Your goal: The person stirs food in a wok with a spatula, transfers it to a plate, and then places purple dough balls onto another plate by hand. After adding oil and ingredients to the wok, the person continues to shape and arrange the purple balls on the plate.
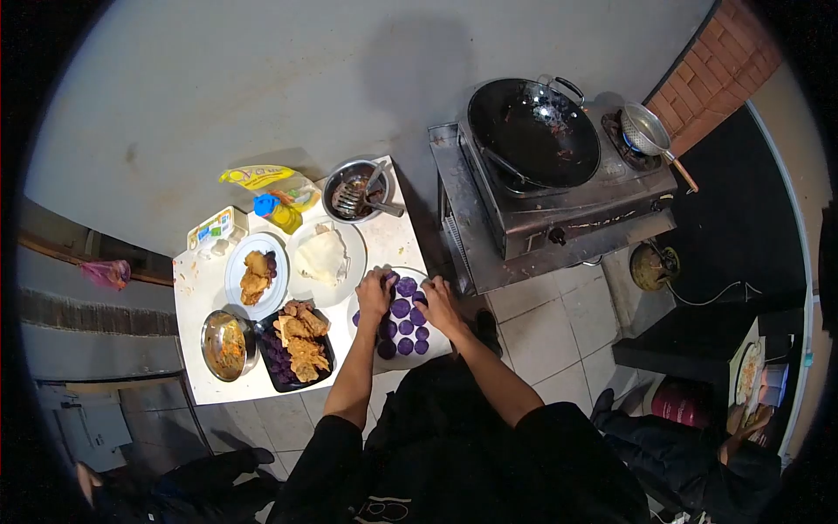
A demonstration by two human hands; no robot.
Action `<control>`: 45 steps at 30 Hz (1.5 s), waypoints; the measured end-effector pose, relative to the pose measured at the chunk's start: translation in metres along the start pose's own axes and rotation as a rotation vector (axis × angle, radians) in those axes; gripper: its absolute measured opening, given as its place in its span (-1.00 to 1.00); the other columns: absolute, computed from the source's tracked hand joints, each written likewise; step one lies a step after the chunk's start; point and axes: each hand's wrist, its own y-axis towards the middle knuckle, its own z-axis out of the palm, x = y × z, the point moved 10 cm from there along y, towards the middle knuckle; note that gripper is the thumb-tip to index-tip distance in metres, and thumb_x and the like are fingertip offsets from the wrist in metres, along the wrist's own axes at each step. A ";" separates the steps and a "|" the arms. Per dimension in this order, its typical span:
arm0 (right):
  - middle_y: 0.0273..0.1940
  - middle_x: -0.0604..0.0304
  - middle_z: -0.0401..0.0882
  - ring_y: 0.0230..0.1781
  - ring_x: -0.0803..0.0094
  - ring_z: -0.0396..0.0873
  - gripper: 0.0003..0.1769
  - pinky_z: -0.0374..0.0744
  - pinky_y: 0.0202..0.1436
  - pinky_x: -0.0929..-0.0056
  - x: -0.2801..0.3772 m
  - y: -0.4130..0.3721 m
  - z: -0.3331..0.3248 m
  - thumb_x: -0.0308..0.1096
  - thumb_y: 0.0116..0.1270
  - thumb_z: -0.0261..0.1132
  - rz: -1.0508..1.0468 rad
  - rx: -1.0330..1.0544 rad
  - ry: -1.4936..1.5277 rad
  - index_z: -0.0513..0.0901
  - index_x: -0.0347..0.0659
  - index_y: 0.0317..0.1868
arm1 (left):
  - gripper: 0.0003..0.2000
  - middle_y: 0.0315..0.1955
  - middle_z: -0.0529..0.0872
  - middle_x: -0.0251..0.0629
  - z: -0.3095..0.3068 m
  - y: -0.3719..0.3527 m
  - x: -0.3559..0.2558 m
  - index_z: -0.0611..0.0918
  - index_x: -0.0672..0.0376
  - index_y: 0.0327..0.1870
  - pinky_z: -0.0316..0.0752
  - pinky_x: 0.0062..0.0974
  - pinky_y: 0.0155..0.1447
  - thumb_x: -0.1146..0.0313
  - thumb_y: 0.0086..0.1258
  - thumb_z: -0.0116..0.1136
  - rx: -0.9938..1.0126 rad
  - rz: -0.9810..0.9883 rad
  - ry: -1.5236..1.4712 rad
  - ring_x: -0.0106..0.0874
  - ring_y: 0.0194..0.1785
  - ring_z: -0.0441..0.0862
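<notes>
Since the purple balls (pixel 400 308) sat crowded on a white plate (pixel 441 344) at the near right corner of the surface (pixel 202 301), a light touch seemed smartest imo, less squashing. Left hand (pixel 376 292) and right hand (pixel 439 306) curled over them; couldn't tell if either pinched one.
</notes>
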 end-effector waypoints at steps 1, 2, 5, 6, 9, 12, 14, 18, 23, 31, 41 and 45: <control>-0.02 -0.08 0.41 0.03 -0.04 0.41 -0.56 0.47 0.09 0.10 -0.002 0.003 0.007 -0.36 0.09 0.48 -0.010 0.019 -0.050 0.57 -0.35 -0.05 | -0.78 -0.24 0.71 -0.08 0.000 0.000 0.000 0.66 0.13 -0.13 0.46 -0.08 -0.06 0.21 0.32 0.26 0.004 -0.013 -0.006 -0.05 -0.11 0.66; -0.01 -0.08 0.40 0.04 -0.04 0.40 -0.56 0.47 0.09 0.10 -0.003 0.006 0.013 -0.36 0.08 0.48 -0.020 0.038 -0.101 0.57 -0.35 -0.05 | -0.78 -0.25 0.72 -0.07 0.000 0.000 0.001 0.67 0.12 -0.14 0.46 -0.08 -0.06 0.22 0.32 0.26 0.007 -0.027 -0.012 -0.05 -0.12 0.66; 0.02 -0.07 0.37 0.07 -0.02 0.38 -0.54 0.46 0.10 0.10 -0.004 0.005 0.020 -0.37 0.04 0.50 -0.011 0.059 -0.087 0.57 -0.34 -0.06 | -0.78 -0.27 0.73 -0.07 0.002 0.003 0.007 0.68 0.13 -0.13 0.46 -0.09 -0.04 0.21 0.32 0.26 0.016 -0.061 -0.070 -0.06 -0.13 0.67; 0.00 -0.07 0.39 0.06 -0.02 0.39 -0.54 0.45 0.10 0.09 -0.004 0.005 0.018 -0.38 0.03 0.50 -0.007 0.034 -0.071 0.57 -0.34 -0.07 | -0.77 -0.28 0.74 -0.07 0.001 0.004 0.006 0.68 0.13 -0.12 0.47 -0.09 -0.03 0.21 0.32 0.26 0.026 -0.070 -0.071 -0.05 -0.14 0.67; -0.07 -0.03 0.46 0.02 -0.01 0.42 -0.54 0.44 0.12 0.09 -0.004 0.004 0.014 -0.43 0.00 0.51 0.020 -0.007 -0.010 0.56 -0.32 -0.07 | -0.74 -0.28 0.74 -0.07 0.000 0.004 0.008 0.68 0.13 -0.09 0.48 -0.09 -0.03 0.19 0.33 0.24 0.054 -0.089 -0.061 -0.05 -0.13 0.67; -0.17 0.01 0.56 -0.02 0.01 0.47 -0.54 0.45 0.11 0.13 -0.009 0.003 0.014 -0.47 -0.01 0.50 0.058 -0.020 0.075 0.56 -0.31 -0.07 | -0.72 -0.23 0.72 -0.06 0.002 0.005 0.013 0.67 0.14 -0.06 0.49 -0.10 -0.03 0.16 0.34 0.24 0.054 -0.075 -0.025 -0.05 -0.09 0.66; -0.25 0.05 0.62 -0.08 0.07 0.54 -0.55 0.50 0.04 0.21 -0.018 -0.001 0.015 -0.49 0.00 0.50 0.058 -0.076 0.129 0.57 -0.31 -0.06 | -0.70 -0.20 0.70 -0.05 0.000 0.005 0.013 0.66 0.13 -0.04 0.50 -0.11 -0.02 0.15 0.34 0.23 0.029 -0.041 -0.005 -0.05 -0.06 0.65; -0.27 0.19 0.67 -0.22 0.39 0.61 -0.57 0.56 -0.14 0.41 -0.049 -0.012 0.004 -0.48 0.06 0.50 0.257 -0.108 0.595 0.60 -0.30 -0.03 | -0.71 -0.17 0.68 -0.06 0.000 0.003 0.015 0.66 0.09 -0.02 0.51 -0.13 0.00 0.18 0.32 0.26 0.061 -0.057 -0.063 -0.07 -0.04 0.65; -0.26 0.29 0.66 -0.30 0.57 0.57 -0.69 0.54 -0.20 0.56 -0.077 -0.038 -0.008 -0.50 0.18 0.47 0.451 -0.052 0.998 0.64 -0.29 -0.06 | -0.67 -0.10 0.70 -0.04 0.006 0.006 0.021 0.63 0.04 0.08 0.54 -0.19 0.06 0.26 0.30 0.29 0.113 -0.034 -0.072 -0.06 0.00 0.66; -0.32 0.27 0.65 -0.32 0.58 0.58 -0.76 0.54 -0.25 0.59 -0.087 -0.040 -0.008 -0.51 0.18 0.45 0.436 -0.036 0.753 0.62 -0.28 -0.15 | -0.65 -0.17 0.67 -0.09 -0.007 0.004 -0.010 0.62 -0.02 0.11 0.54 -0.14 0.00 0.29 0.28 0.28 0.065 0.022 -0.048 -0.09 -0.06 0.64; -0.28 0.03 0.68 -0.16 0.08 0.65 -0.72 0.59 -0.10 0.20 -0.032 0.007 -0.004 -0.42 0.09 0.48 0.180 0.016 0.337 0.62 -0.22 -0.18 | -0.66 -0.10 0.59 -0.03 0.009 0.002 -0.016 0.65 0.05 0.06 0.54 -0.15 0.05 0.44 0.22 0.27 0.164 0.146 0.063 -0.01 -0.06 0.62; -0.25 -0.01 0.66 -0.10 0.01 0.57 -0.75 0.51 -0.02 0.08 -0.013 0.013 -0.005 -0.44 0.10 0.45 0.163 0.110 0.250 0.63 -0.24 -0.20 | -0.68 -0.09 0.56 0.05 0.014 0.005 -0.010 0.64 0.13 0.02 0.54 -0.14 0.04 0.46 0.20 0.29 0.126 0.148 0.023 0.03 -0.06 0.61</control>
